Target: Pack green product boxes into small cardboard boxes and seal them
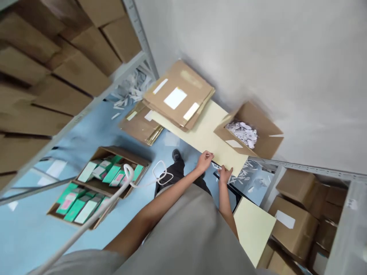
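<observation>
My left hand [205,161] is closed at the near edge of the pale yellow board [219,139], its fingertips drawn together. Whatever it pinches, if anything, is too small to make out. Just to the right, my right hand [225,175] is also closed, fingers bent together beside the board's corner; what lies between them cannot be made out. Beyond both hands, an open cardboard box [265,139] on the board holds white paper scraps [243,133]. Flattened cardboard [197,89] with white labels is stacked on the board's far left part.
Open cartons [114,151] of green and white boxes [76,208] stand on the blue floor at left. A white cable [86,225] crosses in front. Shelves of brown boxes [298,225] flank both sides. Paper scraps [243,173] litter the floor beneath the board.
</observation>
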Available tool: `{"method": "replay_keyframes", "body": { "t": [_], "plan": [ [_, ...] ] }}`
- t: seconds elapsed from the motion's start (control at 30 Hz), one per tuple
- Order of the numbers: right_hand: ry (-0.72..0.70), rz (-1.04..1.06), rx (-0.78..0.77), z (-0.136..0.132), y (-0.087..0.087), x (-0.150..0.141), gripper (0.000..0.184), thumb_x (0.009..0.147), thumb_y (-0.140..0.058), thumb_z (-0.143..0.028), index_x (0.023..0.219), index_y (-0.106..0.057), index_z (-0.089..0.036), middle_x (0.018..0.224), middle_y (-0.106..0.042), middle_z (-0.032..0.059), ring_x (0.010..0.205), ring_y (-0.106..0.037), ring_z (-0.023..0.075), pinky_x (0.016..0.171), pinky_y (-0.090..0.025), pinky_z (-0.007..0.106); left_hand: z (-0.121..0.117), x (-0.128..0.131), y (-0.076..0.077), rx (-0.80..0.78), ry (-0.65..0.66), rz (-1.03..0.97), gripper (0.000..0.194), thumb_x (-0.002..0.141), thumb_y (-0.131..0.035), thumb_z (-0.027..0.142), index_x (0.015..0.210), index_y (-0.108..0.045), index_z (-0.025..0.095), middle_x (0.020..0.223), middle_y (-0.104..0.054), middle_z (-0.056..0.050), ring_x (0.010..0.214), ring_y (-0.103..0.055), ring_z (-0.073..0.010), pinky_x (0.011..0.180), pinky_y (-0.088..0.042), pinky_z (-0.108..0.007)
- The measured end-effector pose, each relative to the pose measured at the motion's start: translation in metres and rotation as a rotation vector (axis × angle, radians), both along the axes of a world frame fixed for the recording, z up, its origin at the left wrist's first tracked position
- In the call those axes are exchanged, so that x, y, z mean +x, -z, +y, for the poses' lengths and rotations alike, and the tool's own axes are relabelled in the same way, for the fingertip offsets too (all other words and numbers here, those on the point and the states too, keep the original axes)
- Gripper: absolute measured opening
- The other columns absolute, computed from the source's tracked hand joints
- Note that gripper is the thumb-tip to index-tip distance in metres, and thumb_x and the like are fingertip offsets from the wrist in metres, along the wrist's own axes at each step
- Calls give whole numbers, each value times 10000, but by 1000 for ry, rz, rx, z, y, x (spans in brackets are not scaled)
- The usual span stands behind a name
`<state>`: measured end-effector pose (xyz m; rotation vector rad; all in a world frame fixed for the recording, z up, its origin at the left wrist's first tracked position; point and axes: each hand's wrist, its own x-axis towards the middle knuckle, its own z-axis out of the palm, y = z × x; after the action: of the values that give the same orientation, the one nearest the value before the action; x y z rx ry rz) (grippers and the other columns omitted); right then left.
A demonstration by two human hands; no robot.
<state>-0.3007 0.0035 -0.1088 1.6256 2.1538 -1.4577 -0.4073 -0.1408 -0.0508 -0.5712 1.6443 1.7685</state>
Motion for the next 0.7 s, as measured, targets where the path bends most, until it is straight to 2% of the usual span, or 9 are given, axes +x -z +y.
{"method": "replay_keyframes", "body": {
  "t": [0.1,0.23,0.4,0.53,0.7],
  "plan": [
    [-92,-30,24,-52,-3,-10,964,962,-620,-492,1724,-175,-105,1175,-776,132,725,-785,196,705,-657,299,-36,11,14,-52,-104,-36,216,905,-704,208,760,-545,229,1009,-788,-42,976,-745,-202,959,-546,-337],
    [-291,15,-32,-123,-1,-18,937,988,-624,-474,1740,-175,-144,1291,-745,158,758,-782,178,785,-678,330,-84,38,36,-164,-210,-85,231,923,-686,186,764,-526,235,895,-726,-14,886,-691,-187,918,-529,-327],
    [-369,19,-241,-210,14,9,920,972,-681,-448,1726,-240,-161,1322,-731,161,825,-782,177,828,-689,356,-167,96,60,-210,-275,-51,195,928,-702,194,814,-550,236,871,-693,-3,843,-659,-183,861,-526,-317],
    [-387,40,-454,-271,17,52,925,951,-726,-461,1716,-286,-185,1214,-772,105,789,-783,169,798,-681,335,-242,159,62,-372,-311,-35,193,942,-702,221,812,-560,234,858,-678,-7,856,-647,-185,905,-516,-328],
    [-415,114,-555,-317,1,102,917,923,-745,-450,1713,-336,-230,1188,-791,75,809,-796,161,785,-657,287,-311,224,52,-435,-350,-68,185,980,-660,260,840,-541,240,845,-643,-3,848,-628,-182,889,-503,-324]
  ]
}}
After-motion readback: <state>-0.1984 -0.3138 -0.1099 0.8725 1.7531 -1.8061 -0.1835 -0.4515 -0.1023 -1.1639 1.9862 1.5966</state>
